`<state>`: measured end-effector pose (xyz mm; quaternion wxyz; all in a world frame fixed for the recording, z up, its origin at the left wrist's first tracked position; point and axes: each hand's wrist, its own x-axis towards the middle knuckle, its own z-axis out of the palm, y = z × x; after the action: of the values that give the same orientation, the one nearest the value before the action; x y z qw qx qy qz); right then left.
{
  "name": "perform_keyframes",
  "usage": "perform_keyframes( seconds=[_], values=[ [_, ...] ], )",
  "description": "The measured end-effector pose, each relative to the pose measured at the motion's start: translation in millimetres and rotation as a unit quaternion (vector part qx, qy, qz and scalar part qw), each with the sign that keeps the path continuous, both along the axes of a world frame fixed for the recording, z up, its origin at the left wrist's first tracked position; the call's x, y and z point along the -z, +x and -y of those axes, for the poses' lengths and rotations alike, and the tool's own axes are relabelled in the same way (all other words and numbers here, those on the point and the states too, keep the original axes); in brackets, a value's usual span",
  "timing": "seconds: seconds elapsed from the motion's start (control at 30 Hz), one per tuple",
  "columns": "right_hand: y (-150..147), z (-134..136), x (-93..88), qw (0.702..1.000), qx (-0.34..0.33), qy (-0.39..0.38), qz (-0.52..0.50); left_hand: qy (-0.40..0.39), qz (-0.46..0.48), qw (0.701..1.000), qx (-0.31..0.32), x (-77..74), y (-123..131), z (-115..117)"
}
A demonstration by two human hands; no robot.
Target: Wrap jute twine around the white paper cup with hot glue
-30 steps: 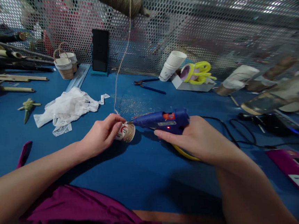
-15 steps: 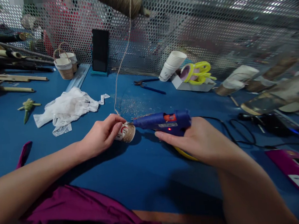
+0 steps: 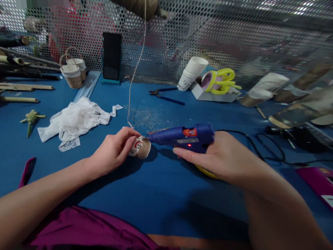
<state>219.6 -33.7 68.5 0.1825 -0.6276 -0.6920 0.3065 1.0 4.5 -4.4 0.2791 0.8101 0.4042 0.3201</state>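
Note:
My left hand (image 3: 116, 150) is closed on a small paper cup (image 3: 142, 149) lying tilted near the blue tabletop, part of its side wrapped in twine. Up from the cup runs the loose twine (image 3: 133, 75) to a big spool (image 3: 134, 1) overhead. A blue glue gun (image 3: 181, 135) with a lit red light sits in my right hand (image 3: 221, 155), fingers wrapped round its handle. Its nozzle is at the cup's side, close to my left fingertips; whether it touches I cannot tell. My palm hides most of the handle.
Crumpled white paper (image 3: 77, 119) lies at the left, near two small twine-covered baskets (image 3: 72, 76) and a phone (image 3: 112, 56) on a stand. Behind are pliers (image 3: 166, 96), stacked paper cups (image 3: 192, 72) and yellow-handled scissors (image 3: 221, 81). A black cord (image 3: 252, 144) trails right.
The glue gun and my right hand have shifted very slightly to the right. My left hand keeps its hold on the cup, with almost no other movement.

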Motion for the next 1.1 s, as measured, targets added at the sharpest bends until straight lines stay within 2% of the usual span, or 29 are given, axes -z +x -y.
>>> perform_keyframes(
  seconds=[0.27,0.63,1.1],
  values=[
    [-1.1,0.3,-1.8,1.0,0.007,-0.004,0.023,0.0,0.009,1.0,0.005,-0.3,-0.4,0.9],
    [1.7,2.7,-4.5,0.999,-0.009,-0.031,-0.004,-0.003,-0.005,1.0,-0.004,-1.0,0.5,0.3],
    [3.6,-3.2,-1.3,1.0,0.0,0.008,0.03,0.005,-0.008,1.0,-0.003,-1.0,-1.3,-1.1]
  ],
)
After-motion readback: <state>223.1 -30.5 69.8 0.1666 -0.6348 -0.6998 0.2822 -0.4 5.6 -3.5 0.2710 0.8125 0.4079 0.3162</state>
